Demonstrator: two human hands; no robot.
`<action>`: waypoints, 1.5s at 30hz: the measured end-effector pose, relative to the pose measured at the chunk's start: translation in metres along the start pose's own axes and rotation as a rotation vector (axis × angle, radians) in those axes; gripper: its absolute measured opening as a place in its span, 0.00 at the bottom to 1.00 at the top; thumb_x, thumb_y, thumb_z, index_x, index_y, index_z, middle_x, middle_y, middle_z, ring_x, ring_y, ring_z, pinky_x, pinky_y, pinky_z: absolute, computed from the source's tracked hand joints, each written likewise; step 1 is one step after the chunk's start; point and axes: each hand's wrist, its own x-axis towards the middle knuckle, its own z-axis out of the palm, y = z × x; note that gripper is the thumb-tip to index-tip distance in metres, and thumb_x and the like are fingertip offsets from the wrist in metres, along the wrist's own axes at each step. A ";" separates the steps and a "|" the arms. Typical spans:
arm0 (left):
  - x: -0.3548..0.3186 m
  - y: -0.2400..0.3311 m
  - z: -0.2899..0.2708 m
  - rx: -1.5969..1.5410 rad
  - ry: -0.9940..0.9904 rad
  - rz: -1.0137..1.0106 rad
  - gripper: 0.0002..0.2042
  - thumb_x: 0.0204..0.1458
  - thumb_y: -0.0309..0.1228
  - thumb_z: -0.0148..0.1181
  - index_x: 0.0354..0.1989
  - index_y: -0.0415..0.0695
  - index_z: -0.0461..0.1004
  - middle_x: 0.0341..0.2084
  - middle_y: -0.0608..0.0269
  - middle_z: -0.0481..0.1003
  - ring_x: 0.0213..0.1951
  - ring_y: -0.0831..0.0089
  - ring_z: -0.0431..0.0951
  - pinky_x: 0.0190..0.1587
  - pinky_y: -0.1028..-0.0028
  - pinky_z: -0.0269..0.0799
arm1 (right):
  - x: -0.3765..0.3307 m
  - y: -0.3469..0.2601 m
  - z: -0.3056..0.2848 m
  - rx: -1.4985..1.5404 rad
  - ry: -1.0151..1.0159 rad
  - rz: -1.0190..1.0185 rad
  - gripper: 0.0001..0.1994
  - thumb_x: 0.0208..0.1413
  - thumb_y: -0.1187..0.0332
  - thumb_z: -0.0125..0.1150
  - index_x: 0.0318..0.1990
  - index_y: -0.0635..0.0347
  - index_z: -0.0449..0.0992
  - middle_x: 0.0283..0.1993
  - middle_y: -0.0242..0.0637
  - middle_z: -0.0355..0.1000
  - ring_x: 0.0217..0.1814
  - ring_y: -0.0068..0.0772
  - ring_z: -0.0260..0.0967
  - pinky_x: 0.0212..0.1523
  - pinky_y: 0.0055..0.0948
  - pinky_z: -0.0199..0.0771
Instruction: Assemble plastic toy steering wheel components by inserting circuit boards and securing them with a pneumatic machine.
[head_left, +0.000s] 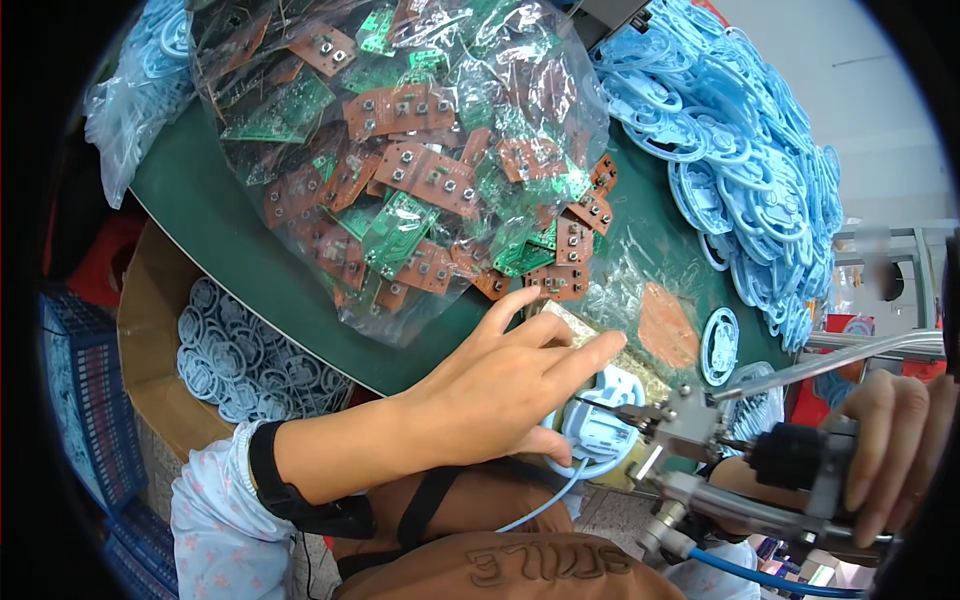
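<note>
My left hand (pixel 510 375) reaches across the front of the table, thumb against the rim of a light-blue round plastic housing (pixel 600 425). Its forefinger bends over the far side of the housing, steadying it, while the other fingers spread toward the circuit boards. A thin light-blue cord (pixel 545 505) runs down from the housing. The dark slim tip of a metal tool (pixel 690 430) reaches over the housing; whether they touch I cannot tell. On the right, my right hand (pixel 885 450), slightly blurred, is wrapped round the tool's black and metal handle part.
A clear plastic bag (pixel 420 130) of brown and green circuit boards covers the table's middle. Light-blue plastic rings (pixel 730 150) are heaped at the back right, with one loose ring (pixel 720 346). At left, a cardboard box (pixel 150 340) holds more rings. A blue hose (pixel 760 580) joins the tool.
</note>
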 end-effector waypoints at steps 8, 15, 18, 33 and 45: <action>0.001 0.030 -0.009 0.053 0.266 0.070 0.17 0.41 0.38 0.74 0.40 0.49 0.82 0.39 0.66 0.73 0.46 0.60 0.70 0.52 0.56 0.62 | 0.004 -0.007 -0.007 0.104 -0.109 -0.159 0.25 0.68 0.70 0.52 0.70 0.62 0.59 0.33 0.34 0.70 0.30 0.29 0.73 0.34 0.29 0.78; -0.007 0.029 -0.006 0.195 0.292 0.040 0.09 0.39 0.34 0.75 0.29 0.51 0.81 0.34 0.71 0.71 0.44 0.63 0.70 0.52 0.57 0.60 | -0.002 -0.012 -0.001 0.120 -0.018 -0.209 0.25 0.67 0.70 0.53 0.70 0.63 0.60 0.31 0.34 0.70 0.29 0.29 0.73 0.34 0.31 0.77; -0.006 0.031 -0.003 0.099 0.359 0.021 0.10 0.35 0.34 0.76 0.25 0.51 0.80 0.33 0.72 0.71 0.43 0.64 0.71 0.50 0.59 0.60 | -0.001 -0.007 0.009 0.142 0.048 -0.242 0.24 0.66 0.71 0.53 0.68 0.64 0.62 0.30 0.34 0.70 0.28 0.29 0.73 0.33 0.31 0.77; 0.000 0.034 0.000 0.078 0.374 0.041 0.11 0.33 0.34 0.77 0.24 0.50 0.79 0.31 0.71 0.71 0.39 0.65 0.71 0.47 0.61 0.60 | -0.003 -0.007 0.004 0.123 -0.022 -0.215 0.25 0.68 0.70 0.52 0.70 0.62 0.59 0.31 0.35 0.70 0.29 0.28 0.73 0.33 0.30 0.78; -0.028 0.041 0.041 0.361 0.167 0.260 0.15 0.50 0.30 0.58 0.45 0.37 0.79 0.50 0.53 0.77 0.56 0.61 0.77 0.55 0.68 0.75 | -0.002 -0.031 -0.028 -0.152 -0.191 0.142 0.28 0.70 0.65 0.48 0.75 0.40 0.52 0.34 0.35 0.68 0.32 0.33 0.73 0.37 0.39 0.75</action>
